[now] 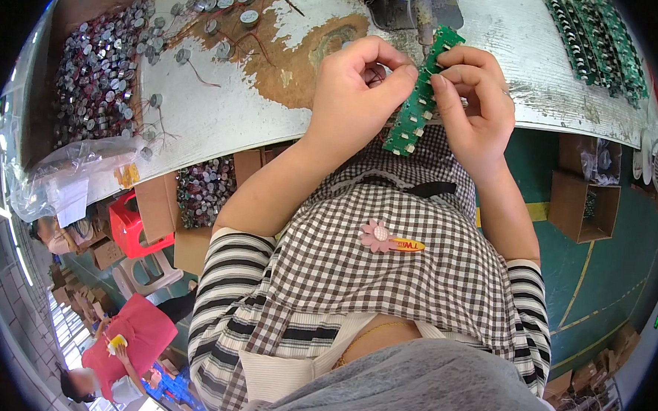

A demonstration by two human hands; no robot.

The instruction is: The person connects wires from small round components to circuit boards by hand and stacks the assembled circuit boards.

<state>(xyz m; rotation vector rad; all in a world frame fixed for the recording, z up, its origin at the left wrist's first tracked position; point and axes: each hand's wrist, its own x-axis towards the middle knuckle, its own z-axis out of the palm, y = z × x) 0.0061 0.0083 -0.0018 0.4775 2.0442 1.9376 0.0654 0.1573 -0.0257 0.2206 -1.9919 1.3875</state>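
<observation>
A long green circuit board (411, 123) with a row of small white connectors slants up in front of me, above the table's near edge. My right hand (477, 102) is closed on its right edge, thumb and fingers pinching it. From the left, my left hand (361, 92) is closed too, its thumb and forefinger pinched at the board's left edge. Thin reddish wires show by its curled fingers; the part they lead to is mostly hidden in the palm. A metal rod like a soldering iron (425, 17) points down close to the board's upper end.
A box of small round metal parts with red wires (102, 67) stands at left; loose ones (249, 18) lie beside it. Several green boards (598, 48) are stacked at right. A dark fan-like device (407, 1) stands behind. Below are a red stool (130, 228), cartons (585, 208) and another person (132, 336).
</observation>
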